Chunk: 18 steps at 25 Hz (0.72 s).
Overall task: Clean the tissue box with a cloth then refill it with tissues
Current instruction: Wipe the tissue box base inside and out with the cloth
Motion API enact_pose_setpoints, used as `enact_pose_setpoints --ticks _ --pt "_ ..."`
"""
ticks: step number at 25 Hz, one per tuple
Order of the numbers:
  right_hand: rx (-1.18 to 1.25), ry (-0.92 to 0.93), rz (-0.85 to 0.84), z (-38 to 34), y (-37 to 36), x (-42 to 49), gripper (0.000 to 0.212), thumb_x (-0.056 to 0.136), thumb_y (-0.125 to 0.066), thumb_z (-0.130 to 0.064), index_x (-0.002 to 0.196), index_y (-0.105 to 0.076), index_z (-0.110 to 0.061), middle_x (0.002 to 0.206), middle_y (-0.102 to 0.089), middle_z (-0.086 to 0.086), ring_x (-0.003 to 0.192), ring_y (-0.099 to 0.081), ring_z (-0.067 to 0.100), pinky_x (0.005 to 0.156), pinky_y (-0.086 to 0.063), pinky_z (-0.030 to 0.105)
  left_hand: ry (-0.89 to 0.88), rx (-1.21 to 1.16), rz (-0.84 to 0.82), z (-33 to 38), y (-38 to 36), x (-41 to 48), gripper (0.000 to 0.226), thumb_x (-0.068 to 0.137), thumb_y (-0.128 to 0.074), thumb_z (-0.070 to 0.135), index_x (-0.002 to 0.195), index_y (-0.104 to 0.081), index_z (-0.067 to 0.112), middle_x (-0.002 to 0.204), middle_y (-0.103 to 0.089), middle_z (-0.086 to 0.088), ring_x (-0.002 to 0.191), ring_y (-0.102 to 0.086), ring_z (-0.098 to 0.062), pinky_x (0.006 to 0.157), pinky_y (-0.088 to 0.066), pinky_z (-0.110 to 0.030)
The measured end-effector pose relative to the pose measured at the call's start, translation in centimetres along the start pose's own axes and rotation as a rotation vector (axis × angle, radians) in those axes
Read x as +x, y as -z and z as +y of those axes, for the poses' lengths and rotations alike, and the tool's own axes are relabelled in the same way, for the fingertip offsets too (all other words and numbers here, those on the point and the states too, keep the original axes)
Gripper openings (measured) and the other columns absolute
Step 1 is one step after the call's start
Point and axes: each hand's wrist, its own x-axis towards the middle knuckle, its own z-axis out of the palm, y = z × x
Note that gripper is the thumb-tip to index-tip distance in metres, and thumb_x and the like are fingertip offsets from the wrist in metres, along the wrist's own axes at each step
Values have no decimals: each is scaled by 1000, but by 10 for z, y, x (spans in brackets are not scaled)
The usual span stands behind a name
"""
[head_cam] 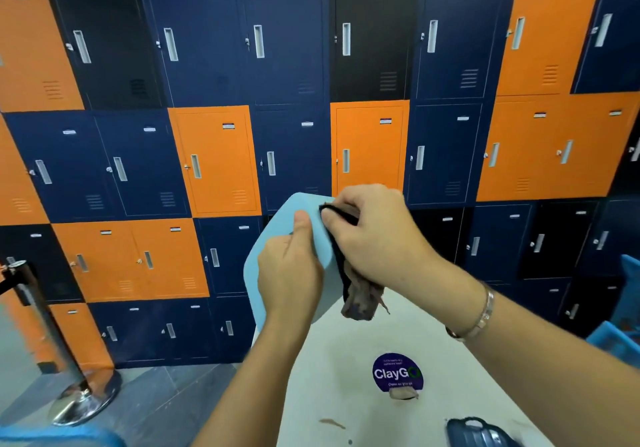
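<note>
Above the far end of the white worktop (346, 360), lifted clear of it and tilted: the light-blue tissue box (270, 228). Gripped low down by the left hand (291, 273), thumb flat on the box's face. On the box's right edge, the right hand (374, 235), fingers (349, 201) grasping a dark cloth (360, 301) and pressing it to the box, with the cloth's loose end hanging below. On the right wrist, a metal bracelet (483, 315). Nearer on the worktop, a round purple ClayGo sticker (397, 373); at the near edge, a dark object (478, 432), too cropped to identify. Far behind, orange, navy and black lockers (214, 159). Left, on the floor, a chrome stanchion (41, 315); right, a blue crate (620, 339).
</note>
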Motion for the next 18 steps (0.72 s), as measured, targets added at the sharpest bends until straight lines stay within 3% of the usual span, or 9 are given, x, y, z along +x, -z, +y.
enact_pose_setpoints --ticks 4,8,10,14,18 --pt "-42 -98 -60 -7 2 26 27 95 -64 -20 71 -67 -8 69 -64 5 66 -61 22 51 -44 25 33 -42 -48 -2 -8 1 61 104 -41 54 58 -39 13 51 -41 0 52 -37 -18 55 -30 -35" --pt "-74 -113 -122 -10 -9 26 22 95 -63 -21 74 -65 -12 77 -64 4 66 -61 16 52 -45 24 177 -217 -57 -12 -8 13 76 84 -45 72 61 -50 0 57 -55 -14 57 -49 -24 60 -39 -41" --pt "-60 -146 -118 -10 -10 28 22 94 -63 -19 77 -67 -5 79 -66 8 69 -63 22 54 -48 28 190 -184 -64 -14 -9 10 72 93 -47 66 58 -43 3 53 -49 -10 55 -44 -24 59 -35 -39" --pt "-89 -109 -185 -13 -8 28 23 95 -63 -22 74 -62 -13 75 -63 2 68 -59 19 50 -42 28 191 -219 -36 -15 -6 10 65 93 -48 65 60 -47 9 54 -49 -3 55 -44 -22 60 -35 -36" --pt "-160 -97 -189 -11 -9 28 19 96 -59 -20 84 -64 -6 83 -66 8 69 -61 26 59 -52 37 181 -139 -43 -12 -7 4 62 103 -45 53 55 -32 16 45 -38 6 49 -35 -18 54 -28 -32"
